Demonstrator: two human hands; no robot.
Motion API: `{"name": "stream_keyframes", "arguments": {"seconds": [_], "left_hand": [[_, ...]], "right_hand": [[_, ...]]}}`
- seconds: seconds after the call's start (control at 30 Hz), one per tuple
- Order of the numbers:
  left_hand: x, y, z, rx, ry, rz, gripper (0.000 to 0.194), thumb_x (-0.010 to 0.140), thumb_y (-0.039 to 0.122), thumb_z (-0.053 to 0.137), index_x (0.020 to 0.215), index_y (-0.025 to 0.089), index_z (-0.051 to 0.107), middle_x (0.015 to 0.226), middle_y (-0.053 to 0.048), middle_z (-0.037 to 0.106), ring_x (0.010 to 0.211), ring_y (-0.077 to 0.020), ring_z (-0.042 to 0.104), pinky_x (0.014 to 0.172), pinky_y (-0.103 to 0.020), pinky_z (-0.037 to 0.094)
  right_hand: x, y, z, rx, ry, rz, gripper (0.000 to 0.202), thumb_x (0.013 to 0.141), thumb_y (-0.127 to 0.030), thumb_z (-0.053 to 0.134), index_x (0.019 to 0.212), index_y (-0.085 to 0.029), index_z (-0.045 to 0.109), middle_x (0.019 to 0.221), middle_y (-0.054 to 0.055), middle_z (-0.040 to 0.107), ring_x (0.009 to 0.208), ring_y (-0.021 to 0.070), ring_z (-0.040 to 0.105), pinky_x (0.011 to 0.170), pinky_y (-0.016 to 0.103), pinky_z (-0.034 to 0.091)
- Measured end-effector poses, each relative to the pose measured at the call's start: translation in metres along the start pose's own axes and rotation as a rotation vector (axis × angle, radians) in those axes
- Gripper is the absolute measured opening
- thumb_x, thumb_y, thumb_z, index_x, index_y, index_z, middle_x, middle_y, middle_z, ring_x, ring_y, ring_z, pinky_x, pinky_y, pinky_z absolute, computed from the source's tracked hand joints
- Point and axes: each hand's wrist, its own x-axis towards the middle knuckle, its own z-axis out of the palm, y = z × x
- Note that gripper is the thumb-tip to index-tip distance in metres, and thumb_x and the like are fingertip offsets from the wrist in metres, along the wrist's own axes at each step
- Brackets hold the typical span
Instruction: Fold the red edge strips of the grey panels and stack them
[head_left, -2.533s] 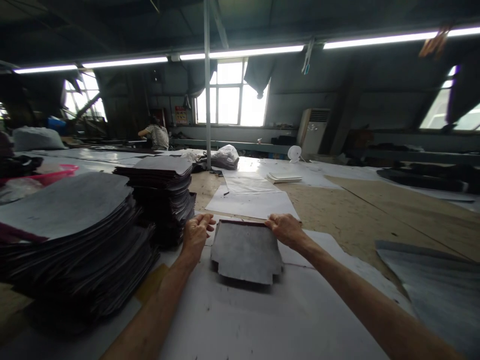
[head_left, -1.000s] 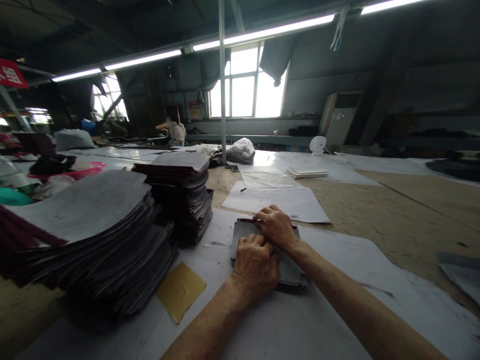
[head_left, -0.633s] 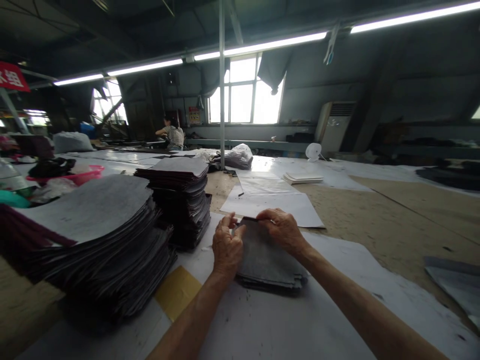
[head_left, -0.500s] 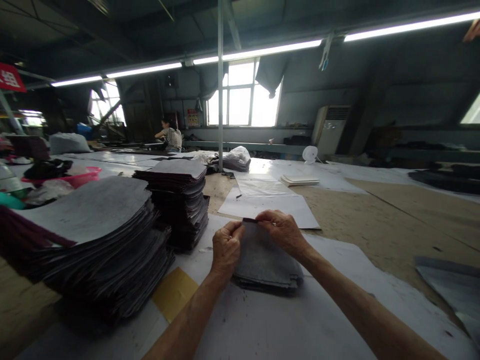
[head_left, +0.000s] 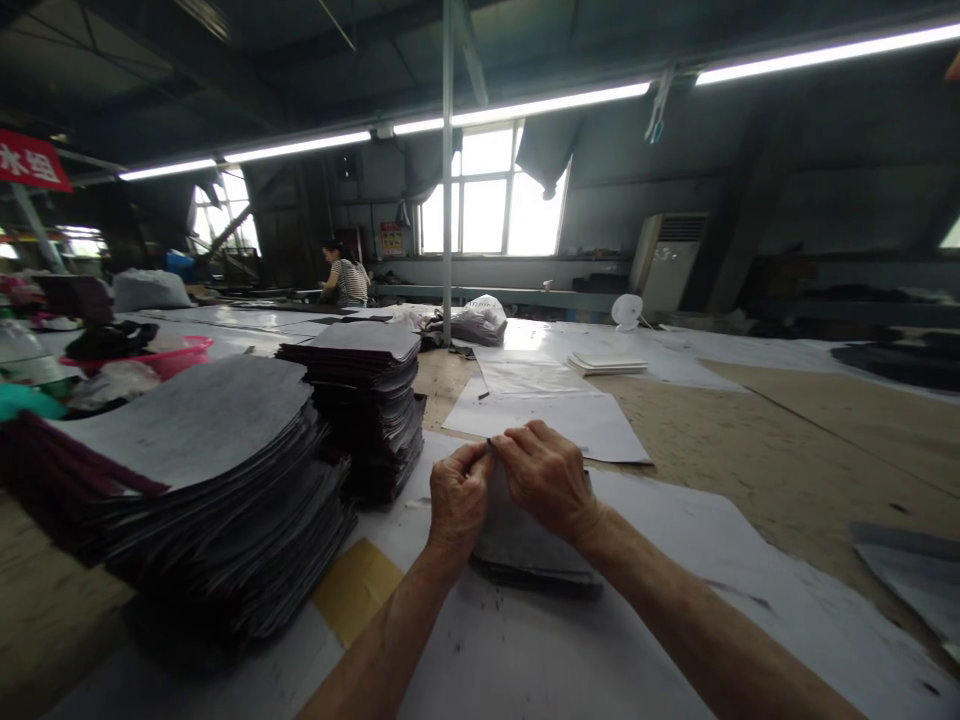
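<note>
A small stack of grey fabric pieces point(head_left: 525, 545) lies on white paper in front of me. My left hand point(head_left: 459, 497) pinches the far left corner of its top piece. Close beside it, my right hand point(head_left: 546, 475) pinches the same far edge, fingertips almost touching the left ones, and covers much of the stack. A tall, leaning pile of grey and dark fabric pieces point(head_left: 202, 420) stands to the left. Behind it is a second pile with maroon and dark layers point(head_left: 367, 400).
A yellow card point(head_left: 358, 590) lies between the large pile and my left forearm. Farther off are white sheets point(head_left: 547, 420), a plastic bag point(head_left: 480, 322), a pink basket point(head_left: 184, 358) and a metal pole point(head_left: 447, 200). A person in a striped top point(head_left: 349, 282) sits in the background.
My right hand has moved left along the far edge, up to my left hand. The dark folded strip that showed between the hands is now mostly covered. The view has shifted slightly.
</note>
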Motion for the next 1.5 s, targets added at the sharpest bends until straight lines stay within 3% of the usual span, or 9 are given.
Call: {"name": "stream_keyframes", "arguments": {"seconds": [0.4,0.73,0.9,1.1,1.33,1.5], "left_hand": [[-0.005,0.001,0.001,0.187,0.020,0.106,0.021,0.076,0.015,0.049,0.083,0.017,0.069,0.080,-0.003,0.069,0.072,-0.0154,0.061,0.071,-0.025,0.046],[-0.011,0.008,0.003,0.300,0.038,0.161,0.023,0.075,0.007,0.049,0.081,0.018,0.068,0.082,-0.003,0.069,0.077,-0.0145,0.061,0.077,-0.024,0.045],[-0.011,0.007,0.004,0.319,0.028,0.153,0.023,0.074,0.006,0.049,0.079,0.017,0.068,0.080,-0.002,0.069,0.075,-0.0137,0.061,0.075,-0.023,0.045],[-0.010,0.004,0.002,0.317,0.019,0.106,0.023,0.072,0.008,0.050,0.077,0.018,0.069,0.077,-0.003,0.068,0.073,-0.0148,0.059,0.074,-0.025,0.043],[-0.003,-0.002,0.000,0.171,0.044,-0.060,0.020,0.072,0.019,0.052,0.079,0.018,0.071,0.068,-0.002,0.068,0.064,-0.0153,0.058,0.061,-0.023,0.041],[-0.003,-0.002,-0.002,0.057,0.021,-0.108,0.021,0.068,0.021,0.053,0.077,0.015,0.071,0.066,-0.001,0.067,0.064,-0.0155,0.056,0.059,-0.023,0.040]], "right_hand": [[0.000,-0.002,0.004,-0.077,-0.024,-0.009,0.018,0.079,-0.014,0.044,0.068,-0.016,0.058,0.066,0.004,0.058,0.065,0.0171,0.046,0.059,0.028,0.029],[0.001,-0.001,0.005,-0.082,-0.014,0.172,0.015,0.076,-0.015,0.045,0.066,-0.017,0.056,0.065,0.005,0.059,0.067,0.0173,0.049,0.060,0.028,0.030],[0.004,0.004,0.005,-0.049,-0.068,0.184,0.017,0.076,-0.016,0.043,0.066,-0.015,0.057,0.068,0.008,0.060,0.070,0.0197,0.049,0.061,0.030,0.030],[0.010,0.003,0.004,0.094,-0.164,0.184,0.013,0.071,-0.015,0.048,0.066,-0.014,0.060,0.072,0.011,0.061,0.076,0.0221,0.051,0.066,0.031,0.034],[0.009,0.018,-0.007,0.425,-0.187,0.377,0.024,0.084,-0.020,0.041,0.088,-0.020,0.065,0.085,0.000,0.068,0.079,0.0118,0.060,0.071,0.021,0.043],[0.004,0.021,-0.004,0.571,-0.194,0.453,0.020,0.080,-0.022,0.050,0.092,-0.022,0.066,0.095,-0.001,0.068,0.091,0.0137,0.060,0.081,0.023,0.044]]}}
